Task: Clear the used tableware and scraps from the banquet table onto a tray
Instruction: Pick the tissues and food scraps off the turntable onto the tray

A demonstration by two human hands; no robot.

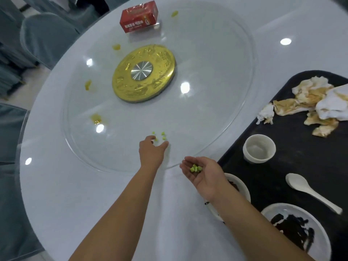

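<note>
Done: cup [259, 148], spoon [308, 189] and napkins [305, 102] sit on the tray [291, 132].
Left hand [153, 149]: fingers spread, reaching at green bits [163, 135] on the glass [216, 91].
Right hand [205, 178]: palm up, cradling gathered bits [195, 168].
Still to clear: yellow scraps [96, 118], red box [139, 16].

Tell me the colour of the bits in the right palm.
Light green bits, clearest in the head view.
</note>
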